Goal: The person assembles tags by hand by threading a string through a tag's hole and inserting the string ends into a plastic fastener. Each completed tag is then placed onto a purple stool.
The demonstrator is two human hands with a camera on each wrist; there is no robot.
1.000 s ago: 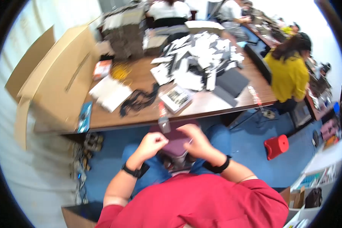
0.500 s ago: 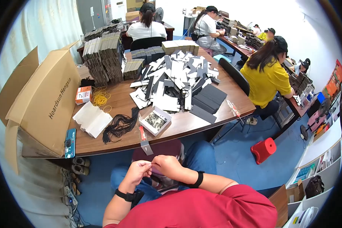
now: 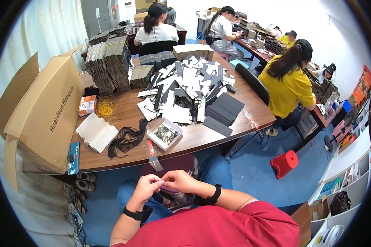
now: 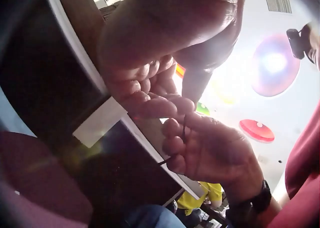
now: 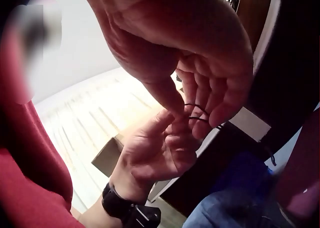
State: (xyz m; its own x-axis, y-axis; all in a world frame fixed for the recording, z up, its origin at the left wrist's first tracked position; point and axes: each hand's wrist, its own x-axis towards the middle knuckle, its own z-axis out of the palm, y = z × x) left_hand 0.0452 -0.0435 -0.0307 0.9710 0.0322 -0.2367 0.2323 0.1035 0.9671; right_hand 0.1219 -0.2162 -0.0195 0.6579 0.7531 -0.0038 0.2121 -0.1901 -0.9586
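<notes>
In front of the lap, my left hand [image 3: 147, 188] and right hand [image 3: 179, 181] meet at the fingertips. Between them runs a thin black cord [image 5: 198, 119], looped across the right fingers in the right wrist view. Thumb and fingers of each hand pinch it; the contact point is partly covered by the fingers. A dark cord end [image 5: 273, 159] dangles below the right hand. Just beyond the hands, a grey tag [image 3: 156, 164] sticks out from the table edge. Behind it lie a bundle of black cords [image 3: 127, 139] and a white box of small dark and pale pieces [image 3: 165, 134].
A heap of black and white card strips [image 3: 189, 88] covers the table's middle, with dark cards [image 3: 223, 112] at its right. A large carton [image 3: 49, 111] stands left, near yellow rubber bands [image 3: 106, 108]. A red stool [image 3: 285, 164] is on the floor. Other people sit at tables beyond.
A second ago my hands were apart above the lap; they have come together at the fingertips. Since half a second ago they have barely moved. The head view has shifted and sharpened.
</notes>
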